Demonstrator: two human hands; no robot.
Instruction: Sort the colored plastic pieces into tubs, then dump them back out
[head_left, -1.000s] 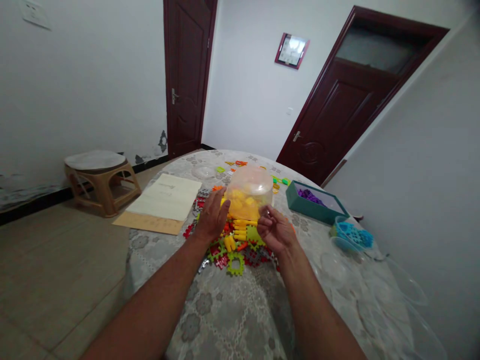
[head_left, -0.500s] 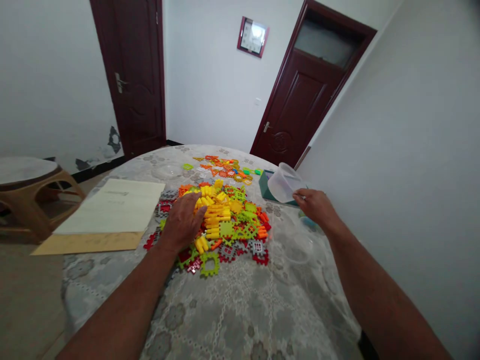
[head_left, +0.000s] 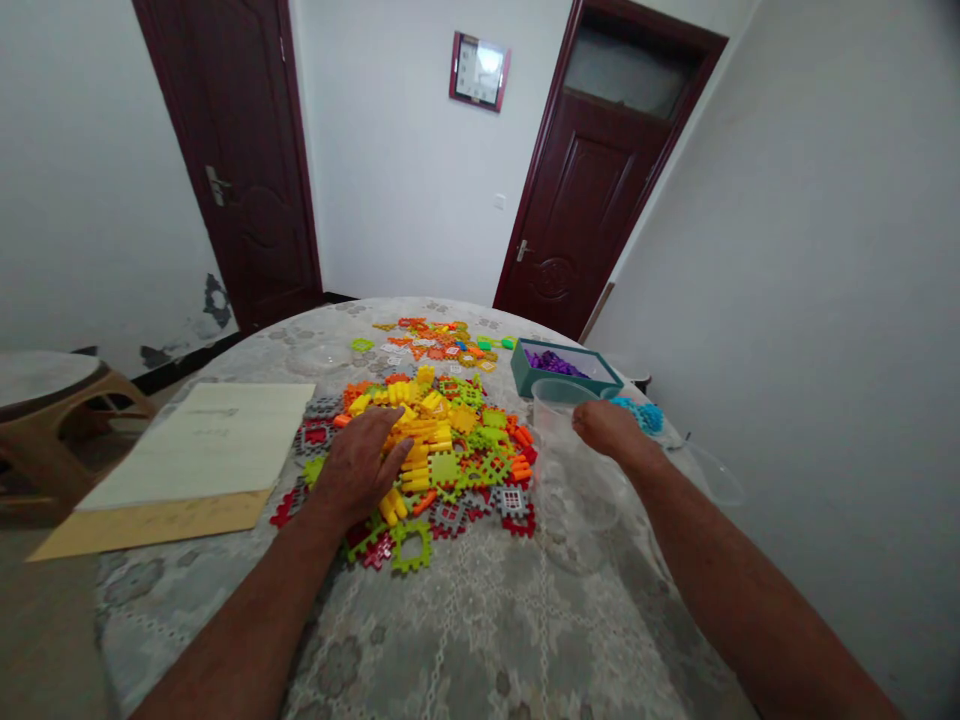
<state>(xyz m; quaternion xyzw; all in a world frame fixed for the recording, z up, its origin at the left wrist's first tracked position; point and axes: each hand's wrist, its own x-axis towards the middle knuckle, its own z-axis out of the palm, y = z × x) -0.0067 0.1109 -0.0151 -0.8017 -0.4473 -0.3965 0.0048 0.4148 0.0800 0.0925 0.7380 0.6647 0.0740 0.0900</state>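
Observation:
A pile of plastic interlocking building pieces (head_left: pixel 444 468) in yellow, lime, orange, red and grey lies mid-table. My left hand (head_left: pixel 358 462) rests on its left side, palm down with fingers apart, touching the yellow pieces (head_left: pixel 427 432). To the right of the pile, my right hand (head_left: pixel 613 430) is closed on the rim of a clear plastic tub (head_left: pixel 553 425). The tub stands low over the tablecloth, and its see-through wall makes its base hard to make out. Fingers of the right hand are partly hidden from view.
Behind the tub sits a green box (head_left: pixel 525 375) with purple pieces (head_left: pixel 553 362). Blue pieces (head_left: pixel 642 413) lie beyond my right wrist. Orange and other flat pieces (head_left: pixel 435 342) spread at the back. A paper sheet (head_left: pixel 199 440) lies left; a stool (head_left: pixel 120 400) stands beyond.
My right hand has lowered the tub toward the table, from in front of the green box, whose purple pieces now show. My left hand stays on the pile. The view has shifted slightly.

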